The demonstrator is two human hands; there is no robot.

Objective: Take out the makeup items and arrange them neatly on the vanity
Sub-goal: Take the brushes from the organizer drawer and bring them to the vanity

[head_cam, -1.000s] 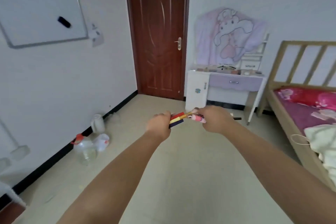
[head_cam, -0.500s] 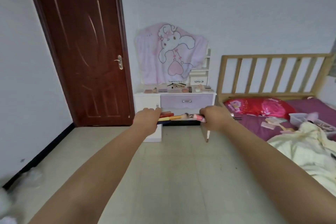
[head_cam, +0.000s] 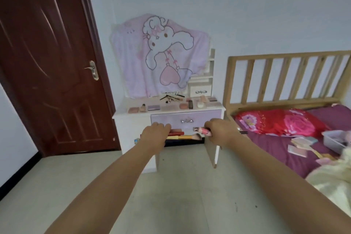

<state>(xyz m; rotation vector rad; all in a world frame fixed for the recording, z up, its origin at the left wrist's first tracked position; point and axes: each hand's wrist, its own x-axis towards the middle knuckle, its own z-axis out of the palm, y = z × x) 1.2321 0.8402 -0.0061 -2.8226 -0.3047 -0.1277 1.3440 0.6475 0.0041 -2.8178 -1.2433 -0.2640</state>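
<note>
Head view: both arms held out toward the vanity (head_cam: 121,115), which stands well apart from the hands
Left hand (head_cam: 154,135): fingers curled round a bundle of brushes (head_cam: 182,136), bristles toward the right hand
Right hand (head_cam: 221,132): fingers curled round a pink tube (head_cam: 204,130) and a thin dark stick
Vanity top: compacts, palettes and brushes already laid out
Bed (head_cam: 275,142): more palettes beside a grey tray (head_cam: 332,139)
Risk: a loose brush may slide from the bundle, as several thin handles share one grip
Risk: setting down among crowded items may knock them out of line
</note>
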